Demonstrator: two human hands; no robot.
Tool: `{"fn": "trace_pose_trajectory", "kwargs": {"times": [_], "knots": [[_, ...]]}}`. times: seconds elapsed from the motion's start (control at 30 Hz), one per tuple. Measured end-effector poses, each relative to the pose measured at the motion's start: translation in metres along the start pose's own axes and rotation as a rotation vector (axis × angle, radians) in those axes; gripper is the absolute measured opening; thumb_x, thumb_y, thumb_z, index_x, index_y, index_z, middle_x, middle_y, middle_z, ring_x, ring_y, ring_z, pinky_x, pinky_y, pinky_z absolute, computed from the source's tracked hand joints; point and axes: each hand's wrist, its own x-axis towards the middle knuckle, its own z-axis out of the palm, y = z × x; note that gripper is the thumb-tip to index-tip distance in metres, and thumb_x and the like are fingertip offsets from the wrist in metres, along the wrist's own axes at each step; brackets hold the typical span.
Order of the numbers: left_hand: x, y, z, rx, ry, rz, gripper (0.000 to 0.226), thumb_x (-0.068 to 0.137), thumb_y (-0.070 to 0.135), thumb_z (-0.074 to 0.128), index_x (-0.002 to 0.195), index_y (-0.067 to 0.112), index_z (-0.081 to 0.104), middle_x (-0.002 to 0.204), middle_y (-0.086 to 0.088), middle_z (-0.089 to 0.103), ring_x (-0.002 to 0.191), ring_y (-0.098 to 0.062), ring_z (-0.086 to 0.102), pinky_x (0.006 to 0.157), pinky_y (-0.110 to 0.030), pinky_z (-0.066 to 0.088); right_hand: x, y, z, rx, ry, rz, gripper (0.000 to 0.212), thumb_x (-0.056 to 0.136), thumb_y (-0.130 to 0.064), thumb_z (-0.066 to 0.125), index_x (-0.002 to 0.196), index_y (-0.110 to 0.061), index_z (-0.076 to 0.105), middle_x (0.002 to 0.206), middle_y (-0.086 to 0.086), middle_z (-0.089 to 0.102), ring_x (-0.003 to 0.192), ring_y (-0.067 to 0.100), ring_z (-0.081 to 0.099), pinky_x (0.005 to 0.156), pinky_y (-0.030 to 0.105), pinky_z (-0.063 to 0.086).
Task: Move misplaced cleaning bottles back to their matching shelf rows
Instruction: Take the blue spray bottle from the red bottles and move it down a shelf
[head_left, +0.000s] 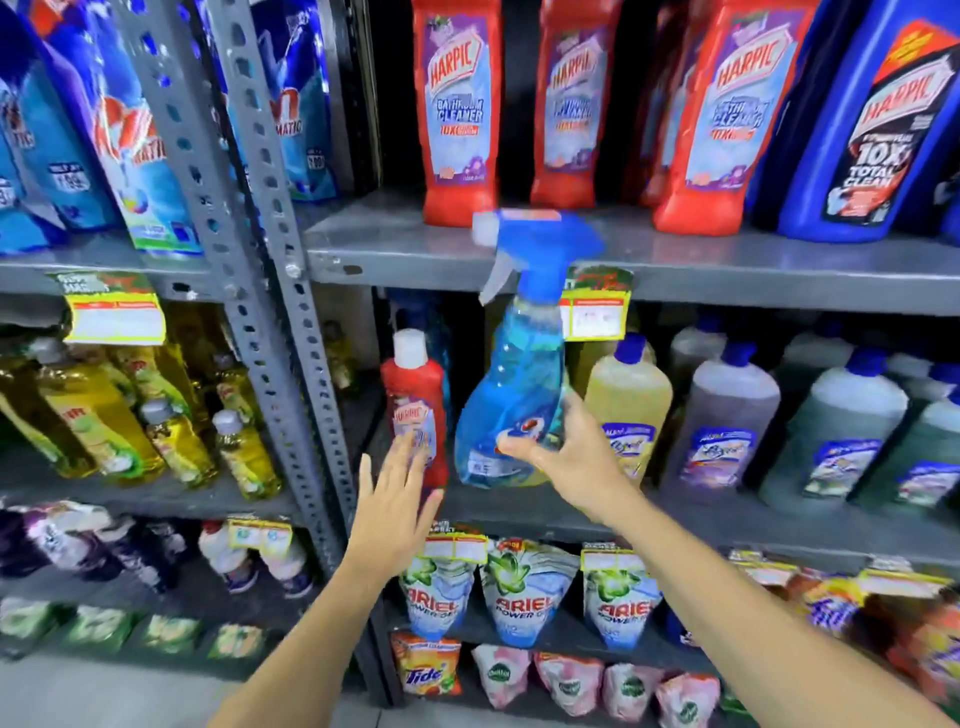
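Observation:
My right hand (563, 457) grips a blue spray bottle (511, 395) by its lower body, holding it tilted in front of the middle shelf; its trigger head reaches up over the shelf edge. Just left of it a small red Harpic bottle (413, 395) with a white cap stands on the middle shelf (675, 512). My left hand (397, 499) is open with fingers spread, its fingertips at the red bottle's label. On the top shelf (727, 260) stand three large red Harpic bottles (460, 109) and a blue Harpic bottle (862, 119).
Floor-cleaner bottles with blue caps (727, 410) fill the middle shelf to the right. Yellow dish-liquid bottles (104, 415) stand in the left bay behind a grey slotted upright (270, 260). Ariel pouches (524, 592) sit below, with price tags (595, 312) on shelf edges.

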Motion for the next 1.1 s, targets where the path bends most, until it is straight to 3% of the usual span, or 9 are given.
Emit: {"fn": "trace_pose_trajectory", "kwargs": {"times": [0.1, 0.23, 0.4, 0.53, 0.7, 0.9, 1.03, 1.1], "knots": [[-0.010, -0.006, 0.029, 0.025, -0.174, -0.005, 0.086, 0.094, 0.063, -0.006, 0.147, 0.010, 0.037, 0.158, -0.008, 0.024, 0.144, -0.023, 0.023, 0.115, -0.054, 0.011, 0.006, 0.045, 0.014, -0.031, 0.068, 0.092, 0.055, 0.078, -0.019, 0.080, 0.124, -0.013, 0.051, 0.111, -0.002, 0.067, 0.101, 0.008, 0.065, 0.090, 0.027, 0.051], [-0.026, -0.018, 0.057, -0.031, -0.268, -0.035, 0.113, 0.072, 0.075, -0.030, 0.153, 0.015, 0.023, 0.161, -0.002, 0.013, 0.147, -0.018, 0.009, 0.116, -0.043, -0.004, 0.011, 0.089, 0.026, -0.025, 0.131, 0.152, 0.051, 0.078, -0.007, 0.079, 0.119, -0.019, 0.052, 0.104, -0.006, 0.067, 0.095, 0.009, 0.065, 0.090, 0.032, 0.052], [-0.029, -0.024, 0.069, 0.030, -0.321, -0.057, 0.084, 0.086, 0.067, -0.005, 0.154, 0.019, 0.007, 0.162, 0.002, 0.000, 0.146, -0.012, -0.009, 0.115, -0.039, -0.010, 0.015, 0.121, 0.033, -0.071, 0.140, 0.225, 0.057, 0.076, -0.011, 0.081, 0.125, -0.012, 0.051, 0.114, 0.003, 0.068, 0.103, 0.016, 0.065, 0.094, 0.034, 0.053], [-0.029, -0.025, 0.071, 0.069, -0.336, -0.036, 0.087, 0.081, 0.066, -0.009, 0.154, 0.020, 0.003, 0.159, 0.005, -0.007, 0.146, -0.014, -0.010, 0.116, -0.042, -0.007, 0.023, 0.129, 0.030, -0.078, 0.112, 0.252, 0.059, 0.079, -0.015, 0.079, 0.129, -0.015, 0.047, 0.120, 0.003, 0.065, 0.107, 0.016, 0.063, 0.097, 0.038, 0.053], [-0.030, -0.032, 0.077, 0.052, -0.299, -0.011, 0.081, 0.088, 0.066, -0.001, 0.154, 0.019, 0.006, 0.162, 0.002, 0.002, 0.147, -0.013, -0.007, 0.116, -0.042, -0.008, 0.026, 0.131, 0.029, -0.115, 0.083, 0.255, 0.061, 0.082, -0.016, 0.076, 0.132, -0.017, 0.041, 0.122, -0.001, 0.061, 0.112, 0.016, 0.061, 0.097, 0.035, 0.052], [-0.032, -0.035, 0.076, 0.035, -0.262, 0.022, 0.077, 0.092, 0.064, 0.005, 0.154, 0.019, 0.011, 0.161, 0.003, 0.006, 0.146, -0.011, -0.004, 0.116, -0.040, -0.009, 0.027, 0.135, 0.036, -0.156, 0.185, 0.233, 0.057, 0.080, -0.015, 0.078, 0.126, -0.016, 0.044, 0.117, -0.001, 0.060, 0.110, 0.016, 0.061, 0.088, 0.027, 0.050], [-0.033, -0.035, 0.078, 0.043, -0.232, 0.028, 0.068, 0.099, 0.058, 0.019, 0.154, 0.019, 0.014, 0.161, 0.002, 0.010, 0.146, -0.010, -0.002, 0.114, -0.038, -0.011, 0.018, 0.126, 0.041, -0.186, 0.367, 0.284, 0.086, 0.064, -0.027, 0.090, 0.133, -0.010, 0.041, 0.124, 0.007, 0.053, 0.110, 0.017, 0.059, 0.085, 0.032, 0.055], [-0.034, -0.036, 0.079, 0.038, -0.226, 0.033, 0.066, 0.100, 0.056, 0.022, 0.154, 0.018, 0.014, 0.161, 0.001, 0.010, 0.146, -0.011, -0.002, 0.115, -0.040, -0.009, 0.006, 0.112, 0.050, -0.244, 0.483, 0.137, 0.089, 0.063, -0.037, 0.089, 0.134, -0.013, 0.042, 0.120, 0.002, 0.045, 0.104, 0.014, 0.056, 0.082, 0.029, 0.055]]}}
